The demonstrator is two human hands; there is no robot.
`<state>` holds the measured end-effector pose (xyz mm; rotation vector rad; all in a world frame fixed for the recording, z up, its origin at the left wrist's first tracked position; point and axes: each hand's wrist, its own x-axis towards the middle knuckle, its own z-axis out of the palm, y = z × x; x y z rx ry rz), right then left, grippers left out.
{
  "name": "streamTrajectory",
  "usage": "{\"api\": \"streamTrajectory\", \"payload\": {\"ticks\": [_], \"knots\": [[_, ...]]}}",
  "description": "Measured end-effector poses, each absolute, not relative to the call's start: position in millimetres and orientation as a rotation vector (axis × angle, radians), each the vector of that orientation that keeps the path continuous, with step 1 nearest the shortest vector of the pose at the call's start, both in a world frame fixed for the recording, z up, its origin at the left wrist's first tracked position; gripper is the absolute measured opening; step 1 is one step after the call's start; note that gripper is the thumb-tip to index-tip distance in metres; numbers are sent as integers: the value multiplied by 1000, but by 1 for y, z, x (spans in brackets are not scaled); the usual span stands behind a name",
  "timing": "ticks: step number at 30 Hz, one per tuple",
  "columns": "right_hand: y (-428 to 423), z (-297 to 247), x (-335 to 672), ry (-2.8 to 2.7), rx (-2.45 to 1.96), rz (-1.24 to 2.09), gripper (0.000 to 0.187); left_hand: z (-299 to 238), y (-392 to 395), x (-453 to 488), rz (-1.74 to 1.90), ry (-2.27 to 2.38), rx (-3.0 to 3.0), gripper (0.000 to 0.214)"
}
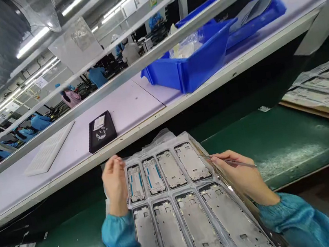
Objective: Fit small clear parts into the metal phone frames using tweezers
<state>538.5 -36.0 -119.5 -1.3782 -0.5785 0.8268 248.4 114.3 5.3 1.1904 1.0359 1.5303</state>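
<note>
A clear plastic tray (221, 197) lies in front of me, holding metal phone mid-frames in two rows. The nearest frame (191, 161) at the far right of the back row sits just beyond the tips of slim steel tweezers (232, 161), gripped in my right hand (236, 172). Two back-row frames, such as this one (153, 175), carry blue strips. My left hand (115, 184) rests at the tray's left edge, its curled fingers against the plastic. Blue cuffed sleeves cover both forearms.
A green belt (281, 143) runs under the tray. Beyond it, a white shelf (118, 105) carries a black mat (101, 131), a white perforated board (49, 149) and a blue bin (188, 64). Stacked trays (322, 87) lie at right. Co-workers in smocks stand far back.
</note>
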Motion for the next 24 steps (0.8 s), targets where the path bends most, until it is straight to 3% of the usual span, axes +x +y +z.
{"api": "streamTrajectory", "payload": {"ticks": [4, 9, 24], "knots": [[-45, -75, 526, -982, -1039, 672, 5, -14, 26, 307, 1216, 847, 922, 34], [-52, -28, 515, -1219, -523, 721, 25, -8, -20, 346, 1081, 679, 811, 27], [-70, -32, 541, -1234, -606, 620, 30, -8, -24, 368, 1073, 697, 874, 19]]}}
